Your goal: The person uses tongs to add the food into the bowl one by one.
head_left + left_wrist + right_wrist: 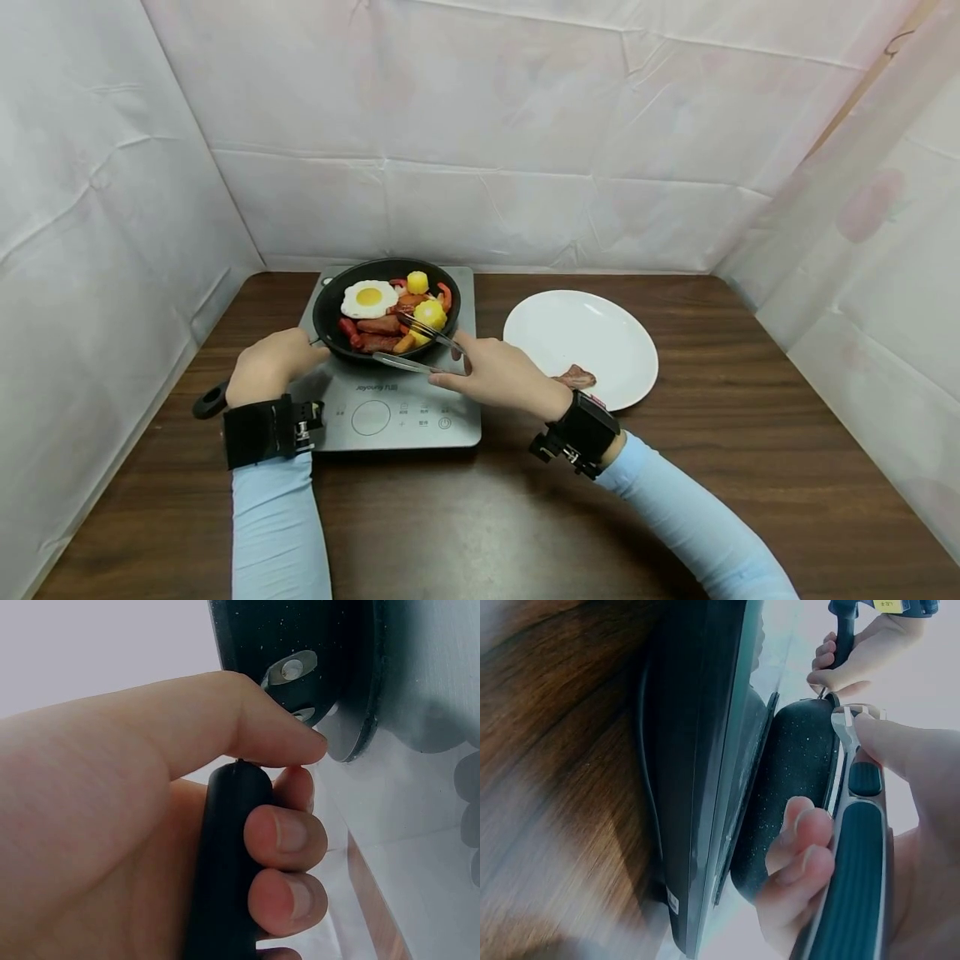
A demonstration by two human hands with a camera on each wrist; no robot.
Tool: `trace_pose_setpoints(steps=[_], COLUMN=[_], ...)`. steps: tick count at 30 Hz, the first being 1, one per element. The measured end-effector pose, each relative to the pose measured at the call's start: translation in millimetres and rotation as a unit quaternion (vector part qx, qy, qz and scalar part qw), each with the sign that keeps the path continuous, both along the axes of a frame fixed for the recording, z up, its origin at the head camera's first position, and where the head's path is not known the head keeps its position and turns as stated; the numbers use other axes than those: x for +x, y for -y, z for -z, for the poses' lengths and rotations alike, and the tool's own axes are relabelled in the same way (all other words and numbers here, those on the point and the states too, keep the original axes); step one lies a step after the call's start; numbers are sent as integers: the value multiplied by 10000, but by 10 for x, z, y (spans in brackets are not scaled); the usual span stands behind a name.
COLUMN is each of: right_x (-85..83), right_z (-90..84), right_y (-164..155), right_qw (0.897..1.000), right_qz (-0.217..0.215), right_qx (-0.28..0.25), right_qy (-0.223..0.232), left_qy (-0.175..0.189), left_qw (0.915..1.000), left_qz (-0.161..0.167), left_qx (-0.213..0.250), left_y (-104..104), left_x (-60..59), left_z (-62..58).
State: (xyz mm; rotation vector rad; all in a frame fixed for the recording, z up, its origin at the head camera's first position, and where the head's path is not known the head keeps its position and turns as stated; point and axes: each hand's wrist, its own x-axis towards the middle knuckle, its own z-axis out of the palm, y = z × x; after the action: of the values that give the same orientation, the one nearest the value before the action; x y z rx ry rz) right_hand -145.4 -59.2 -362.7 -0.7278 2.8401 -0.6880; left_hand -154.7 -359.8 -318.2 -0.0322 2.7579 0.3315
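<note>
My left hand (272, 365) grips the black handle (229, 877) of a frying pan (330, 339), fingers wrapped round it and thumb along the top. In the pan lie a fried egg (360, 311), corn pieces (430, 314), sausages (378, 325) and red pepper strips (446, 296). Metal tongs (859, 877) with dark ribbed grips are held in my right hand (502, 371), their arms spread. The forked arm reaches over the food beside the corn; the flat arm (397, 362) lies at the pan's near rim. Their forked tip partly hides the food below.
Beneath the pan is a grey induction cooker (345, 425) with a touch panel. To the right stands a white plate (592, 325), a piece of browned meat (577, 377) near its front left edge. White cloth walls (480, 217) enclose the brown wooden table (720, 375) at the back and sides.
</note>
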Motion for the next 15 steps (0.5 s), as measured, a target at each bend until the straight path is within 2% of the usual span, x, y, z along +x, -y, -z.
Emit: trace_pose_setpoints(steps=[8,15], right_x=[119,258], right_z=[-1,5], right_y=[-178,-406], right_qw=[9995,9985], right_qz=[-101,199], right_qx=[14,351], right_qy=[-292,-366], left_qy=[-68,-24], left_qw=[9999,10000], left_qz=[-106,-67], left_qx=[21,12], left_y=[-2,6], left_x=[1,-20], left_z=[-27,-43])
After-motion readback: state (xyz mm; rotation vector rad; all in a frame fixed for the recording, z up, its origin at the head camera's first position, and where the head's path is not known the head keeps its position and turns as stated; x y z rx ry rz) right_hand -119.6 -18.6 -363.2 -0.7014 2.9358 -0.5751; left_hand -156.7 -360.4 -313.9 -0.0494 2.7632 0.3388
